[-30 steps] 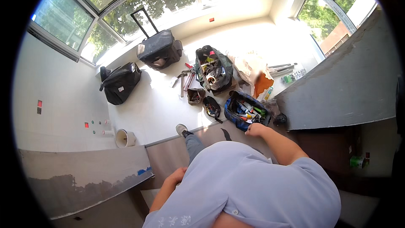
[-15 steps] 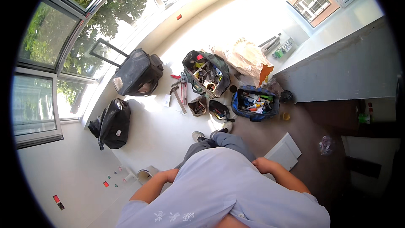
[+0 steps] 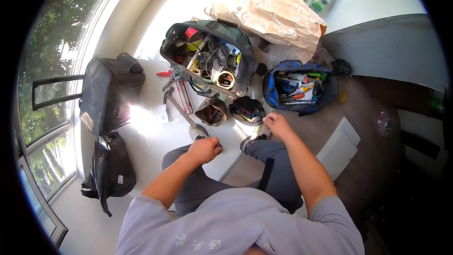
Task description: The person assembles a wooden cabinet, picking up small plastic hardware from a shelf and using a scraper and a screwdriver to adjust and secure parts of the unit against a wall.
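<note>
My left hand (image 3: 205,150) is curled closed above my left knee and shoe. Whatever its fingers hold, if anything, is hidden. Farther forward, my right hand (image 3: 277,125) has its fingers bent together over my right shoe, close to the small black pouch (image 3: 247,112) with tools inside. I cannot make out anything in its grip. Beside that pouch stands a small brown pouch (image 3: 212,111). A hammer (image 3: 181,108) lies on the floor left of it, next to red-handled bolt cutters (image 3: 184,95). Behind stands a large dark green tool bag (image 3: 243,49), wide open and full of tools.
A blue tool bag (image 3: 272,95) holds tubes and hand tools at the right. Brown paper sacking (image 3: 278,19) lies behind. On the left are a black trolley bag (image 3: 101,89) and a black plastic bag (image 3: 113,163). White panels (image 3: 339,148) lie right of my leg.
I have bent lower, and the bags appear closer. Both hands have moved from beside my waist to forward above my knees and shoes, the right one nearing the black pouch.
</note>
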A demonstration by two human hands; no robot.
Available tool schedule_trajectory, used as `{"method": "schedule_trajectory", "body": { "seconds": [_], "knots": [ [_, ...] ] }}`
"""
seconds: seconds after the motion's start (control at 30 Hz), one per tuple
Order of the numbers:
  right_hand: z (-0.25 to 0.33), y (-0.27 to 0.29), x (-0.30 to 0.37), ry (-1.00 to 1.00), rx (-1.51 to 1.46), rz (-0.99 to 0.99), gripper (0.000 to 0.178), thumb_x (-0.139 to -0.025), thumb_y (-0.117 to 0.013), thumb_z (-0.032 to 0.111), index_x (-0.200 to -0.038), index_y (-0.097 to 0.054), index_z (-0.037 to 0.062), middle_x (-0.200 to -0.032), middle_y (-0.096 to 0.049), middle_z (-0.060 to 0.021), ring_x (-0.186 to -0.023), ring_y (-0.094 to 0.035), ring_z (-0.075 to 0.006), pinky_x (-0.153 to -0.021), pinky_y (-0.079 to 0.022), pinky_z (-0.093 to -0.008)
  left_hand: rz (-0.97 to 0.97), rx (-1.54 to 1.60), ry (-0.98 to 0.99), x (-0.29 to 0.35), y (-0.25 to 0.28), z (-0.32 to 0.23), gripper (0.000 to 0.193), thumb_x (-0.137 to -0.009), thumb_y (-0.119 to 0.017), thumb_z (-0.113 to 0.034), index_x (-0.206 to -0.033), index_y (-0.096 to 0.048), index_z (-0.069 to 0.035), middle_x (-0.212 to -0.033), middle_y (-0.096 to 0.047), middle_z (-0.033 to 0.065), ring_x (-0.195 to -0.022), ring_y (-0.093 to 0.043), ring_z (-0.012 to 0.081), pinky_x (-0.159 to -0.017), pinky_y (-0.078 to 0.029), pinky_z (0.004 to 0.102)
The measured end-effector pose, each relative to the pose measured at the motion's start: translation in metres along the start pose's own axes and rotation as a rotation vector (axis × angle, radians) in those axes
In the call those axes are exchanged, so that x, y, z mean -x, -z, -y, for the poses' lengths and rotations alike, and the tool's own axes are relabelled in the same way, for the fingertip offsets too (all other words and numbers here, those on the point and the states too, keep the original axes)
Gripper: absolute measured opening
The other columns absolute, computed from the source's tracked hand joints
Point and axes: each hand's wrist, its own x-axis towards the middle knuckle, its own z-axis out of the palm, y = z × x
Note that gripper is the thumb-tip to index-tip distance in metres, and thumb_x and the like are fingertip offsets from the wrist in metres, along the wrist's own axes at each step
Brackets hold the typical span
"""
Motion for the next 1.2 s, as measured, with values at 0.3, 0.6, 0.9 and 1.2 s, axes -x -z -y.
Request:
{"method": "schedule_trajectory", "body": {
  "seconds": [0.3, 0.6, 0.9, 1.2],
  "knots": [
    [0.093, -0.042, -0.194, 0.327, 0.515, -0.59, 0.04, -0.086, -0.074, 0.044, -0.089, -0.062, 0.0063, -0.095, -0.066, -0.0134, -0.095, -0.066, -0.0359, -0.081, -0.052, -0.0472, -0.477, -0.057, -0.38, -0.127, 0.007, 0.08, 0.022, -0.085, -0.075, -0.018, -0.101, -0.066, -0.006, -0.091, -0.067, 0.0124, -0.086, -0.066, 0.0362, -0.075, -0.054, 0.0457],
    [0.159, -0.085, -0.259, 0.515, 1.45, 0.013, 0.021, -0.088, -0.064, 0.021, -0.099, -0.081, 0.0151, -0.112, -0.076, -0.0045, -0.11, -0.068, -0.0239, -0.092, -0.044, -0.0427, -0.425, -0.004, -0.653, -0.092, 0.008, 0.033, 0.029, -0.086, -0.076, -0.017, -0.11, -0.066, -0.005, -0.099, -0.069, 0.0133, -0.092, -0.067, 0.0346, -0.079, -0.055, 0.0432],
    [0.141, -0.063, -0.277, 0.505, 1.181, 0.087, 0.031, -0.082, -0.063, 0.009, -0.107, -0.079, 0.019, -0.114, -0.075, -0.0086, -0.113, -0.067, -0.0301, -0.097, -0.043, -0.0481, -0.204, -0.118, -0.498, -0.059, -0.032, 0.063, 0.031, -0.089, -0.073, -0.026, -0.115, -0.067, -0.01, -0.1, -0.07, 0.009, -0.096, -0.068, 0.0299, -0.084, -0.054, 0.043],
    [0.142, -0.068, -0.267, 0.619, 1.043, -0.204, 0.022, -0.084, -0.063, 0.016, -0.1, -0.078, 0.016, -0.11, -0.075, -0.0067, -0.112, -0.066, -0.0266, -0.094, -0.048, -0.0471, -0.283, -0.193, -0.493, -0.07, -0.029, 0.075, 0.031, -0.089, -0.073, -0.027, -0.114, -0.066, -0.01, -0.098, -0.069, 0.0086, -0.094, -0.068, 0.029, -0.083, -0.054, 0.0418]
  ]
}}
